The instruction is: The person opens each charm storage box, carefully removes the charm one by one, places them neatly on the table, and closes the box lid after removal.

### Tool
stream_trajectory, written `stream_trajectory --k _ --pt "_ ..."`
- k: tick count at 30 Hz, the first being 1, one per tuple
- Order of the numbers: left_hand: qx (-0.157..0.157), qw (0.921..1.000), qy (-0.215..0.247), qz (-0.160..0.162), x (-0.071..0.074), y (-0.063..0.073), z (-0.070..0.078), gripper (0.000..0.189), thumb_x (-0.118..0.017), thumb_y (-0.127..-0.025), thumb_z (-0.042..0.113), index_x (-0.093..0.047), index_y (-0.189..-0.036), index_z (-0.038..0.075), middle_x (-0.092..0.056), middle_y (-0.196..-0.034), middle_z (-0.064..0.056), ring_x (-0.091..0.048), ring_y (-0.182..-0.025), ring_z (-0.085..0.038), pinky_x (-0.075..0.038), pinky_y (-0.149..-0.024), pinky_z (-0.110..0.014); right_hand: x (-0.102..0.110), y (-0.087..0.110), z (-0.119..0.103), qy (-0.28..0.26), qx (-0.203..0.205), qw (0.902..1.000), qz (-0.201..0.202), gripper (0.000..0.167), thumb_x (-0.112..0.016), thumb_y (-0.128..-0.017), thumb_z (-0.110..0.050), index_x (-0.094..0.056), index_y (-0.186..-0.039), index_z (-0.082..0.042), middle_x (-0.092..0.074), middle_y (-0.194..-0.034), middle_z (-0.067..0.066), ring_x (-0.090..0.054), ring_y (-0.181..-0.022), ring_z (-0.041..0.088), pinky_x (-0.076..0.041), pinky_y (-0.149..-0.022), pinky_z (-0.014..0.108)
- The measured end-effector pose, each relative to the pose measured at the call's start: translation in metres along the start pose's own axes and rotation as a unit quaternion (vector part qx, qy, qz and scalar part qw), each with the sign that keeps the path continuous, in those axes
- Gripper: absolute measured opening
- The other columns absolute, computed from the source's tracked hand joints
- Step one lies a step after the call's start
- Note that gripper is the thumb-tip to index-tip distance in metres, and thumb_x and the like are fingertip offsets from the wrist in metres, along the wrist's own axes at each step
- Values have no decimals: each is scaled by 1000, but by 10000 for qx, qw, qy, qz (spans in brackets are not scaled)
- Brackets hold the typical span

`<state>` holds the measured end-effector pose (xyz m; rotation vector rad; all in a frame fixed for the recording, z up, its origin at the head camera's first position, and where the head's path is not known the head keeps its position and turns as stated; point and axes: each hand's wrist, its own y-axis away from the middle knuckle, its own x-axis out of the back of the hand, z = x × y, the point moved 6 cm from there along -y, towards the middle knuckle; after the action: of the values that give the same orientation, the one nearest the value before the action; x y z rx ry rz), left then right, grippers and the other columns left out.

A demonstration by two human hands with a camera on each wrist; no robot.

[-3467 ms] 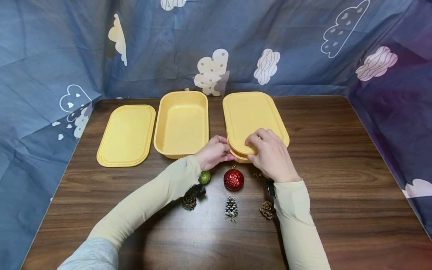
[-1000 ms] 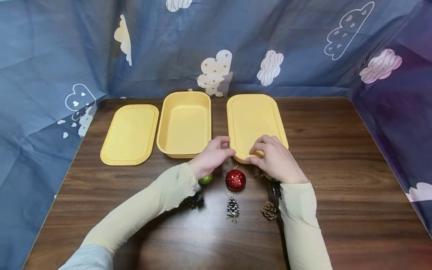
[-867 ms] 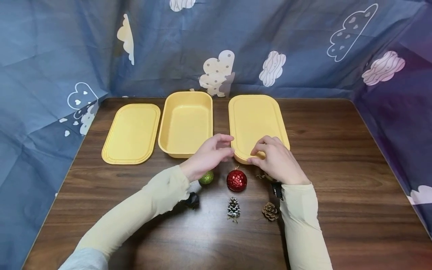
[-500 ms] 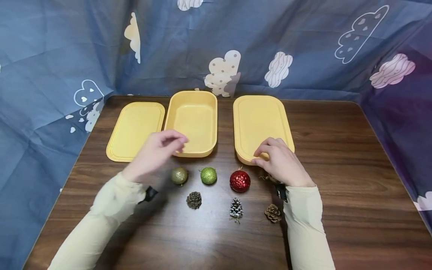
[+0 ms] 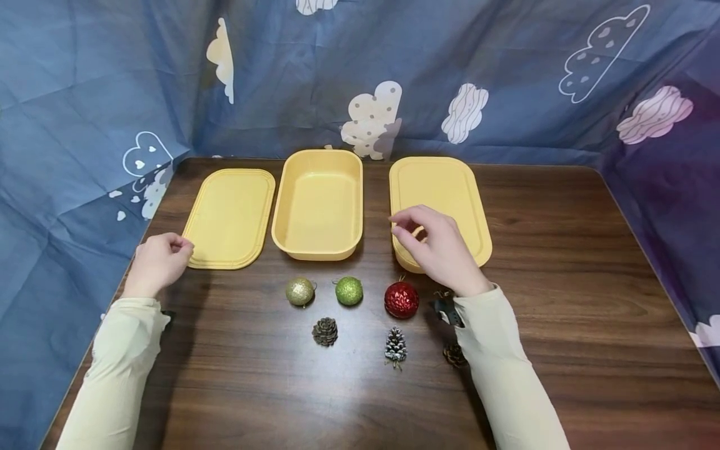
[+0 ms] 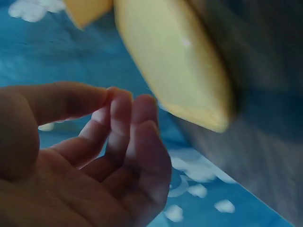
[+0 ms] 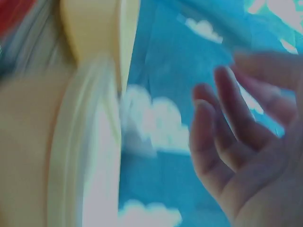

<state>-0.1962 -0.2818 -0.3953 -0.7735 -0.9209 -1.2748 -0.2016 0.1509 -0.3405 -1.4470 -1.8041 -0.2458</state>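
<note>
My left hand [image 5: 157, 262] hovers at the lower left corner of a loose yellow lid [image 5: 233, 215], its fingers loosely bent. In the left wrist view nothing sits between the thumb and fingers, and the lid [image 6: 175, 56] shows beyond them. My right hand [image 5: 439, 247], fingers loosely curved and holding nothing, is raised over the near end of a yellow box covered by its lid [image 5: 435, 181]. In the right wrist view a gap separates these fingers from the covered box [image 7: 28, 161]. An uncovered yellow box [image 5: 320, 212] with nothing inside stands between the two.
In front of the boxes lie a gold ball [image 5: 300, 292], a green ball [image 5: 349, 291] and a red ball [image 5: 402, 300]. Nearer are a brown pine cone [image 5: 325, 332], a white-tipped one [image 5: 396, 347] and another [image 5: 454, 355] partly behind my right sleeve. Blue cloth [image 5: 281, 81] borders the table.
The right box's lid, earlier raised at its near end, now lies flat. My left hand has left that box and swung far left to the loose lid. My right hand has lifted off.
</note>
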Motion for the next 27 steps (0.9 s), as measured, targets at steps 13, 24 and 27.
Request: stream_trajectory --k 13,24,27 --pt "1499 9729 189 -1749 -30 -7 -67 47 -40 -97 31 -55 -117 -9 -67 -63 6 -60 -65 -7 -45 -72 -34 -58 -52 3 641 -1228 9721 -1892 31 -60 -92 -23 -61 -113 0 -65 -95 9 -60 -88 21 -49 -83 35" --pt "1296 9659 98 -2239 -31 -16 -62 46 -40 -94 24 -55 -117 -13 -67 -59 7 -63 -61 -3 -45 -87 -49 -79 -59 17 1546 -1886 9386 -2439 27 -58 -93 -28 -57 -97 -2 -60 -88 12 -58 -79 26 -49 -73 36" --pt "1327 9651 51 -2256 -31 -19 -62 47 -37 -91 22 -57 -117 -13 -69 -60 5 -64 -62 -3 -44 -90 -49 -81 -59 19 1542 -1990 9357 -2473 25 -59 -93 -28 -58 -92 -4 -60 -81 11 -58 -72 24 -49 -66 34"
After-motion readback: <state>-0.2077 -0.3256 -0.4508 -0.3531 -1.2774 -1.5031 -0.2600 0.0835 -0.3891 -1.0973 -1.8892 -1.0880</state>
